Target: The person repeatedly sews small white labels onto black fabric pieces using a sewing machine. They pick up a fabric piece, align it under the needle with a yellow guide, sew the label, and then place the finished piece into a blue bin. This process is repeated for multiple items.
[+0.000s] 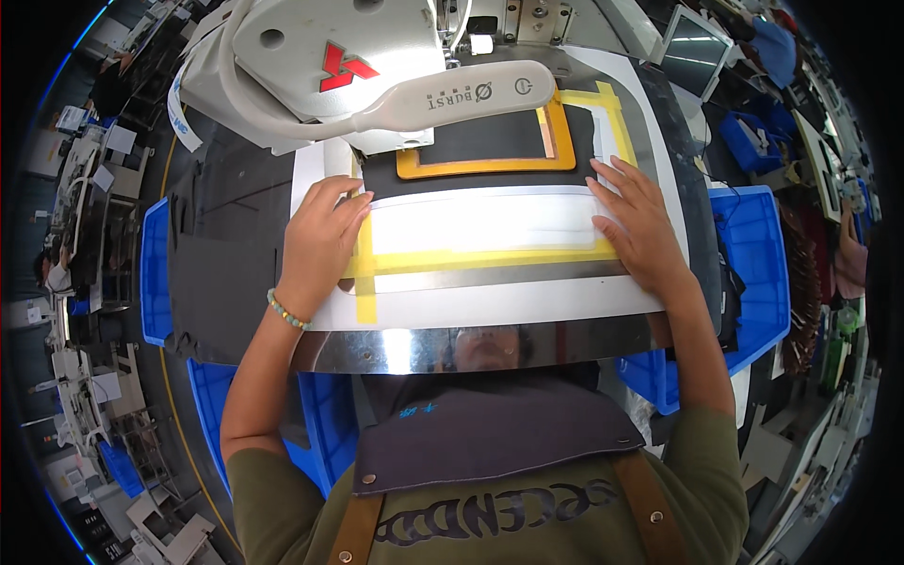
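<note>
A flat black fabric piece (471, 185) lies under the sewing machine's head, partly covered by an orange frame (490, 168). Below its near edge is a white sheet area (480, 221), bordered by yellow tape (490, 256). My left hand (325, 226), a bead bracelet on its wrist, is at the fabric's left near corner, with thumb and fingertips brought together there. At the opposite corner my right hand (643, 226) lies palm down, its fingers apart and fingertips touching the right tape and sheet edge. What lies under the fingertips is partly hidden.
The large sewing machine head (330, 56), with a pale handle-shaped lamp (461, 99), overhangs the work. A shiny metal plate edge (480, 348) runs in front of me. Blue bins (758, 273) stand at both sides. A monitor (695, 52) is at the far right.
</note>
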Demonstrator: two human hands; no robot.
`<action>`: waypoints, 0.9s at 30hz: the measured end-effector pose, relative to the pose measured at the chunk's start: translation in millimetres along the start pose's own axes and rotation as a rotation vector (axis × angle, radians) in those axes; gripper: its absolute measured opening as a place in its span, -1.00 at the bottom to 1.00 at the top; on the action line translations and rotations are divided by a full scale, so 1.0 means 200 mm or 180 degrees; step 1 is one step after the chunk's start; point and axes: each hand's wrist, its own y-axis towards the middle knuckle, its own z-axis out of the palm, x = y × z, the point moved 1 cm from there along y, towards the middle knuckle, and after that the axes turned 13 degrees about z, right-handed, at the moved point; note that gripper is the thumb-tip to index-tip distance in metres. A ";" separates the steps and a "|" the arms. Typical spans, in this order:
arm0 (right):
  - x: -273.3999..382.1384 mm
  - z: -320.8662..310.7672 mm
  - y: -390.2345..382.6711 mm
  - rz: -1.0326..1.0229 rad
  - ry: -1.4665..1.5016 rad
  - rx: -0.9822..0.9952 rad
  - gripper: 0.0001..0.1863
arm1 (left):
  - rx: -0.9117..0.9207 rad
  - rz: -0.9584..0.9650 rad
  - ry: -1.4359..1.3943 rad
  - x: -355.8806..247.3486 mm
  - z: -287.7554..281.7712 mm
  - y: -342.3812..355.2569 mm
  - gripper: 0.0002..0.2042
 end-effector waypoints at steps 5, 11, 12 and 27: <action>0.00 0.00 0.00 0.0005 0.0032 -0.0007 -0.56 | 0.0295 0.0125 -0.0327 0.06 0.02 0.04 -0.84; -0.01 0.00 0.00 -0.0002 0.0031 -0.0030 -0.56 | 0.0675 0.1044 0.0249 0.08 -0.01 0.08 -0.78; -0.01 0.00 0.00 -0.0019 0.0043 -0.0035 -0.56 | 0.0634 0.1146 0.0356 0.09 -0.02 0.08 -0.78; -0.01 -0.01 -0.01 -0.0122 0.0229 -0.0154 -0.57 | 0.0632 0.0669 0.0449 0.01 0.00 0.00 -0.73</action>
